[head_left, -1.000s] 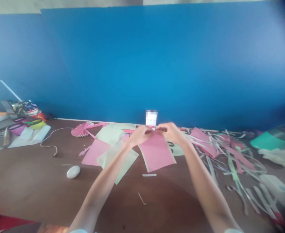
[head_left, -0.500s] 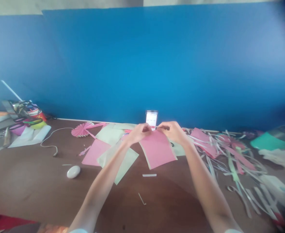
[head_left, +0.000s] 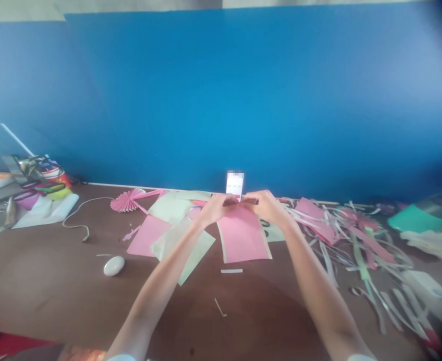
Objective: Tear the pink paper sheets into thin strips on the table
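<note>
A pink paper sheet [head_left: 245, 238] with pale side edges hangs down toward me from both hands. My left hand [head_left: 218, 208] pinches its far edge on the left. Close beside it, my right hand [head_left: 261, 204] has its fingers closed on the same edge on the right. Behind the fingertips a phone [head_left: 235, 185] with a lit screen leans upright against the blue panel. Pale green sheets [head_left: 196, 253] and another pink sheet [head_left: 149, 235] lie left of the held paper. The fingertips are partly hidden by the hands.
A pleated pink paper fan [head_left: 126, 200], a cable [head_left: 88, 228] and a white computer mouse [head_left: 114, 266] are on the left. Tangled paper strips [head_left: 356, 250] cover the right side. A small white strip [head_left: 231, 271] lies nearer me. A blue panel [head_left: 221, 100] stands behind.
Both hands have drawn slightly closer together at the paper's far edge. The pink sheet has straightened, its lower end shifting a little to the left.
</note>
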Action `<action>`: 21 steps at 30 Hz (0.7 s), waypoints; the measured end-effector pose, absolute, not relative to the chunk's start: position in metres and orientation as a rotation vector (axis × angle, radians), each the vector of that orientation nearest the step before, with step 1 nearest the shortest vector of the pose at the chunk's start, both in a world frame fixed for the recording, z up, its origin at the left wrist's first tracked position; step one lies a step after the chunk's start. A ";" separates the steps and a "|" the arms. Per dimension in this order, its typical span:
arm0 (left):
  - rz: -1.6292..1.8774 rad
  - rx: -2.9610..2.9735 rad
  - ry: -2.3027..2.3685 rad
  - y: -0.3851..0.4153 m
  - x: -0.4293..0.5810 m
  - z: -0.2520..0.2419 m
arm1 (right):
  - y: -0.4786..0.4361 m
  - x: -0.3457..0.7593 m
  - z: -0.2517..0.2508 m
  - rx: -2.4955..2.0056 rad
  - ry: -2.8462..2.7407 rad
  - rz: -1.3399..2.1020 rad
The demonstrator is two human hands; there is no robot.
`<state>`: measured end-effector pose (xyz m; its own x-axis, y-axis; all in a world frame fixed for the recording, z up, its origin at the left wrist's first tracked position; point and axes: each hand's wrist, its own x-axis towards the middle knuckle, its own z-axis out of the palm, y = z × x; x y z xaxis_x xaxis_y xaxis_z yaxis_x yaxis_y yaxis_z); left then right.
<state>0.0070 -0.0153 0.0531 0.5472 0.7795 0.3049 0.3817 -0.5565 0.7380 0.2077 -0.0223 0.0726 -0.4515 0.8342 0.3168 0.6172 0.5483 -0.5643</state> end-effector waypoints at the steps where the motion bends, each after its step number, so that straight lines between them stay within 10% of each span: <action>1: 0.839 2.201 0.948 -0.016 0.008 0.054 | -0.022 0.208 0.072 -1.176 -2.222 0.495; 21: 0.764 2.242 0.963 -0.014 0.006 0.052 | -0.023 0.206 0.071 -1.173 -2.250 0.567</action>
<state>0.0057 -0.0144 0.0518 0.5763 0.7706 0.2721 0.4407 -0.5734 0.6907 0.2058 -0.0227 0.0713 -0.4790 0.8374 0.2632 0.6125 0.5337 -0.5832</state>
